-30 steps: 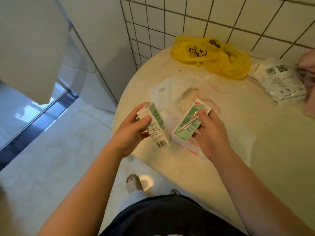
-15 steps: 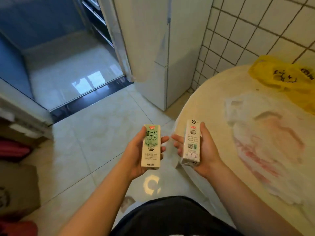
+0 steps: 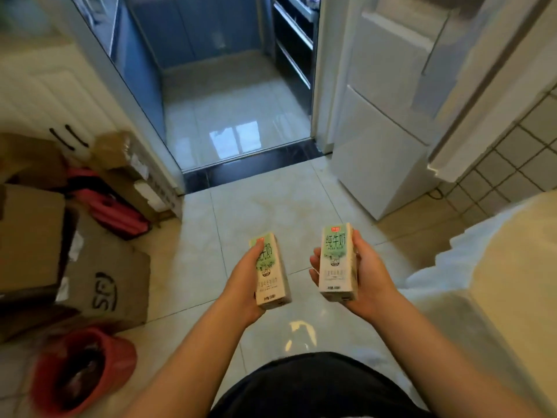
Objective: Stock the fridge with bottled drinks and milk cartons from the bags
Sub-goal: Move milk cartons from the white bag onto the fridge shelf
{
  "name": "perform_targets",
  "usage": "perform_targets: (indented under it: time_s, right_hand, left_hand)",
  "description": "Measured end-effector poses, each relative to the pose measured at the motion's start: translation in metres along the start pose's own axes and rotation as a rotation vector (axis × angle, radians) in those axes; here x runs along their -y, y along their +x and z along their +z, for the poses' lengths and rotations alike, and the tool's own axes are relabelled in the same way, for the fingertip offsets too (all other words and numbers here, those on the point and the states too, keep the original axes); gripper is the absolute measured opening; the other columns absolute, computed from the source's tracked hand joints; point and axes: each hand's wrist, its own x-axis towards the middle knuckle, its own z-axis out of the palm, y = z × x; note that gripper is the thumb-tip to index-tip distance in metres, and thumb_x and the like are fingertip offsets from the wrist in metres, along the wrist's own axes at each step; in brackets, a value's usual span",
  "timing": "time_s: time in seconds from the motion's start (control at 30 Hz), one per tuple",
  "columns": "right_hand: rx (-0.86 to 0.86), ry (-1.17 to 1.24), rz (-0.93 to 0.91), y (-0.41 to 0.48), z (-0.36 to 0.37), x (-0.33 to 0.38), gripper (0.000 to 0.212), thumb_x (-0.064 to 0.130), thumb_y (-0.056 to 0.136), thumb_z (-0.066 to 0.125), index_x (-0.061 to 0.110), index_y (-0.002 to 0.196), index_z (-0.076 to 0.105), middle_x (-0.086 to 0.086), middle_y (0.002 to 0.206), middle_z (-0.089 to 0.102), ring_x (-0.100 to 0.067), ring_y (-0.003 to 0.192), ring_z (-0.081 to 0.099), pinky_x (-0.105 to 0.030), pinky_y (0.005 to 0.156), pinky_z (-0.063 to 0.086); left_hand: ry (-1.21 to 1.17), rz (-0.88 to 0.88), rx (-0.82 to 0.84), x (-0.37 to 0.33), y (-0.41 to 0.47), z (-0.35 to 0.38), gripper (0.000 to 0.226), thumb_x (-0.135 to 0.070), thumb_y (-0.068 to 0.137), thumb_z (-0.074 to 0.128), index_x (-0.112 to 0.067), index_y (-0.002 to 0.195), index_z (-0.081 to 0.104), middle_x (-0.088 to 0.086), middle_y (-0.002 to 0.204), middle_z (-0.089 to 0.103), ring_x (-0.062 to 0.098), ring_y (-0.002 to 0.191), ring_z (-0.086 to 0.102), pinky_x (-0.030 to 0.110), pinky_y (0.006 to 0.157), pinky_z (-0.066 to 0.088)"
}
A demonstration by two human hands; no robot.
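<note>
Moved away from the table (image 3: 517, 282): left hand (image 3: 241, 286) fingers wrap a milk carton (image 3: 272, 277), right hand (image 3: 372, 279) fingers wrap a second carton (image 3: 337, 260).

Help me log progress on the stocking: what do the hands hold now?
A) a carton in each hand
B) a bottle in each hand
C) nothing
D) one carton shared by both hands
A: the left hand grips the left carton, the right hand the right carton, both upright.
</note>
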Motion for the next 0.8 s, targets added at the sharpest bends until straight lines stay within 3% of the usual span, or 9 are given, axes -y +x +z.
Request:
perform_targets:
  time_s: [0.1, 0.23, 0.37, 0.47, 0.53, 0.63, 0.73, 0.8]
  right_hand:
    - [0.048, -0.109, 0.056, 0.022, 0.032, -0.001, 0.059, 0.062, 0.092, 0.044, 0.016, 0.125, 0.056, -0.017, 0.112, 0.071, -0.030, 0.091, 0.070, -0.039, 0.071, 0.057]
    - [0.055, -0.142, 0.076, 0.057, 0.064, 0.003, 0.042, 0.034, 0.096, 0.053, 0.011, 0.130, 0.050, -0.022, 0.111, 0.070, -0.034, 0.095, 0.071, -0.044, 0.074, 0.058]
    - [-0.042, -0.205, 0.098, 0.110, 0.093, 0.012, 0.039, 0.033, 0.094, 0.058, 0.007, 0.123, 0.057, -0.020, 0.093, 0.065, -0.033, 0.080, 0.067, -0.045, 0.068, 0.056]
    - [-0.074, -0.318, 0.098, 0.159, 0.122, 0.028, 0.032, 0.038, 0.095, 0.057, 0.011, 0.110, 0.063, -0.014, 0.076, 0.067, -0.028, 0.071, 0.065, -0.040, 0.067, 0.054]
    - [-0.082, -0.397, 0.094, 0.190, 0.145, 0.046, 0.029, 0.039, 0.096, 0.054, 0.014, 0.106, 0.064, -0.010, 0.072, 0.070, -0.026, 0.068, 0.066, -0.038, 0.069, 0.051]
    - [-0.063, -0.470, 0.081, 0.229, 0.182, 0.084, 0.024, 0.030, 0.098, 0.049, 0.014, 0.110, 0.061, -0.012, 0.084, 0.071, -0.027, 0.076, 0.067, -0.040, 0.074, 0.052]
    - [-0.033, -0.559, 0.034, 0.263, 0.219, 0.121, 0.020, 0.023, 0.098, 0.047, 0.016, 0.114, 0.057, -0.015, 0.102, 0.069, -0.030, 0.091, 0.068, -0.043, 0.085, 0.054]
    - [0.004, -0.633, -0.007, 0.283, 0.243, 0.142, 0.020, 0.021, 0.098, 0.046, 0.018, 0.116, 0.053, -0.015, 0.108, 0.067, -0.032, 0.097, 0.067, -0.042, 0.085, 0.055]
  left_hand:
    - [-0.037, 0.019, -0.026, -0.027, 0.010, -0.023, 0.031, -0.041, 0.094, 0.060, -0.018, 0.114, 0.066, 0.006, 0.079, 0.063, 0.024, 0.069, 0.063, 0.038, 0.070, 0.053]
    - [-0.082, 0.043, -0.005, -0.060, 0.031, -0.034, 0.032, -0.032, 0.095, 0.060, -0.016, 0.123, 0.064, 0.014, 0.107, 0.066, 0.027, 0.085, 0.065, 0.037, 0.069, 0.054]
    - [-0.148, 0.055, 0.009, -0.100, 0.059, -0.029, 0.033, -0.027, 0.097, 0.056, -0.014, 0.126, 0.060, 0.017, 0.119, 0.067, 0.026, 0.091, 0.065, 0.035, 0.066, 0.054]
    - [-0.140, 0.065, -0.008, -0.139, 0.082, -0.022, 0.028, -0.027, 0.097, 0.056, -0.013, 0.122, 0.061, 0.016, 0.111, 0.068, 0.025, 0.086, 0.066, 0.033, 0.064, 0.055]
    - [-0.117, 0.082, -0.062, -0.167, 0.101, -0.016, 0.018, -0.026, 0.098, 0.056, -0.014, 0.111, 0.062, 0.017, 0.108, 0.068, 0.027, 0.088, 0.066, 0.037, 0.071, 0.056]
    - [-0.071, 0.139, -0.137, -0.213, 0.129, -0.005, 0.016, -0.027, 0.097, 0.058, -0.015, 0.107, 0.064, 0.018, 0.109, 0.070, 0.031, 0.092, 0.066, 0.043, 0.080, 0.055]
    - [-0.022, 0.227, -0.172, -0.260, 0.156, 0.012, 0.026, -0.029, 0.096, 0.059, -0.013, 0.115, 0.064, 0.017, 0.108, 0.070, 0.034, 0.093, 0.066, 0.045, 0.075, 0.057]
    - [-0.014, 0.289, -0.167, -0.290, 0.173, 0.026, 0.027, -0.030, 0.096, 0.059, -0.014, 0.117, 0.063, 0.016, 0.108, 0.069, 0.037, 0.098, 0.065, 0.046, 0.075, 0.057]
